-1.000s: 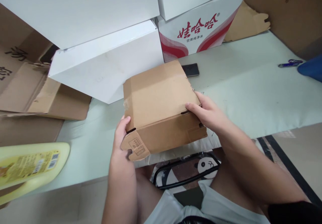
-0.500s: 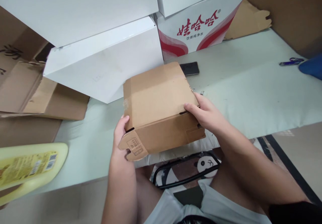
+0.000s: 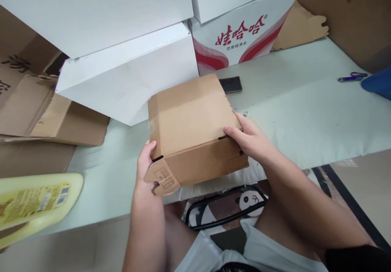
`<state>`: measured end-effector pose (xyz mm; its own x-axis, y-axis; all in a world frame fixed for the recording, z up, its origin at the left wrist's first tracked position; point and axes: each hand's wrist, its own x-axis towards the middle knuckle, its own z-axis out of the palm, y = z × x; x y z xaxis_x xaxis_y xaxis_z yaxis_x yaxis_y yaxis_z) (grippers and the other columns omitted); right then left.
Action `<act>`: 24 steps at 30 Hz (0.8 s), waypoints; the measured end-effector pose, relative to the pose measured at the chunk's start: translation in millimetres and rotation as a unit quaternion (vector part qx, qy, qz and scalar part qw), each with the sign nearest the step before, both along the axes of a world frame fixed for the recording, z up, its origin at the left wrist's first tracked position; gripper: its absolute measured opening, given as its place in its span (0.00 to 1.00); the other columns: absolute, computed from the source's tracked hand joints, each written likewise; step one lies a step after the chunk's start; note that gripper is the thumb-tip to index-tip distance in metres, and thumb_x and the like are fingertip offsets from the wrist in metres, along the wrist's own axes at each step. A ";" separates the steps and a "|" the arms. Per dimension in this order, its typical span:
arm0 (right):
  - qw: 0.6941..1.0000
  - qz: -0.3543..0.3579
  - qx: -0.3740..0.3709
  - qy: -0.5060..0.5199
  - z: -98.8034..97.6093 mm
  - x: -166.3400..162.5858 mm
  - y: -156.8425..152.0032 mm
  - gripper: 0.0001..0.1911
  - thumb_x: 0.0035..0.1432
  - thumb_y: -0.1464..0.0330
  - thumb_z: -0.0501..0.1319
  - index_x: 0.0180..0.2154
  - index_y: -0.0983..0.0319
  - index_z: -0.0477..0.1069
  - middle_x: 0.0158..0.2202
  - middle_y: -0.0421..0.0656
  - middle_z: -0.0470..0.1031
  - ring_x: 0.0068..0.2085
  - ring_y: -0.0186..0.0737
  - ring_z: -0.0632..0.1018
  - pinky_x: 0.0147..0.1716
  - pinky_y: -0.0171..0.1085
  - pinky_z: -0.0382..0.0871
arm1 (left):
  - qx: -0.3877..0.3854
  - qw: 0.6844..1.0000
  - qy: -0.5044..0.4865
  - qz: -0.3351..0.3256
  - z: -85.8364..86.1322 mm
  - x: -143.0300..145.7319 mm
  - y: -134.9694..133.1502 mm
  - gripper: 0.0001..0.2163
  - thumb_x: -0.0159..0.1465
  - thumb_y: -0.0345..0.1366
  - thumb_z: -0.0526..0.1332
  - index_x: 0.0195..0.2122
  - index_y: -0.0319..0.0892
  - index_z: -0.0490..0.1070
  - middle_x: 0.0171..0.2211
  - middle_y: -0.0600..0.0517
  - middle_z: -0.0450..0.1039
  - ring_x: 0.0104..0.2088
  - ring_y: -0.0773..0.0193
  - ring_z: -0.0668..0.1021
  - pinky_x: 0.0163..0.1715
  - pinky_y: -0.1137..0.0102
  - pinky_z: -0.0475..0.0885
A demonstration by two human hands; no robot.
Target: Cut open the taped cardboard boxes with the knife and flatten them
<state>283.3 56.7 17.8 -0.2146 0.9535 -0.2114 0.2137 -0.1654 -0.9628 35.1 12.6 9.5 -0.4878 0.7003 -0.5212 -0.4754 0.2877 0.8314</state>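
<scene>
A brown cardboard box (image 3: 192,119) is held tilted at the table's front edge, its top panel lying flat across it. My left hand (image 3: 146,158) grips the near left corner, thumb on top and the other fingers hidden behind the side. Just beside that thumb, a notched side flap (image 3: 163,177) with a printed mark sticks outward. My right hand (image 3: 247,135) clasps the near right corner, its thumb lying on the top by a dark slot. The fingers under that corner are mostly out of sight.
White boxes (image 3: 128,84) and a red-and-white carton (image 3: 241,40) stand behind. A phone (image 3: 231,84) lies past the box. Scissors (image 3: 352,77) and a blue object (image 3: 377,84) are at right. Cardboard (image 3: 79,121) and a yellow bottle (image 3: 39,202) sit left on the pale green tabletop (image 3: 305,109).
Almost nothing differs. The view has shifted very slightly, and both hands keep the same grip on the cardboard box.
</scene>
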 end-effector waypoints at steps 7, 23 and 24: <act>0.999 0.016 0.000 -0.044 -0.7 1.0 0.4 0.19 0.54 0.56 0.61 0.44 0.58 0.70 0.46 0.48 0.81 0.46 0.54 0.79 0.40 0.48 0.73 | 0.067 0.995 0.055 -0.047 -7.4 -11.5 -5.0 0.19 0.45 0.43 0.75 0.38 0.43 0.79 0.34 0.53 0.84 0.35 0.56 0.85 0.36 0.69 0.79; 0.986 -0.033 0.075 -0.144 -18.5 6.2 10.8 0.15 0.56 0.53 0.59 0.34 0.56 0.61 0.25 0.35 0.62 0.28 0.38 0.67 0.29 0.41 0.58 | 0.228 0.968 0.090 -0.061 -6.8 -18.9 -13.3 0.39 0.51 0.37 0.78 0.64 0.55 0.69 0.48 0.53 0.83 0.42 0.61 0.85 0.41 0.71 0.80; 0.986 -0.051 0.079 -0.137 -19.7 6.3 11.6 0.15 0.55 0.53 0.59 0.37 0.57 0.63 0.26 0.35 0.63 0.28 0.39 0.67 0.30 0.41 0.60 | 0.234 0.965 0.090 -0.071 -4.9 -16.9 -13.9 0.32 0.53 0.38 0.77 0.60 0.51 0.74 0.49 0.52 0.83 0.43 0.61 0.85 0.42 0.72 0.80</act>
<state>289.6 68.3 -1.9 -0.0718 0.9928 -0.0960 0.4586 -0.0526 -0.8871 18.3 -1.2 4.6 -0.4223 0.9053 -0.0461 -0.2939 -0.0887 0.9517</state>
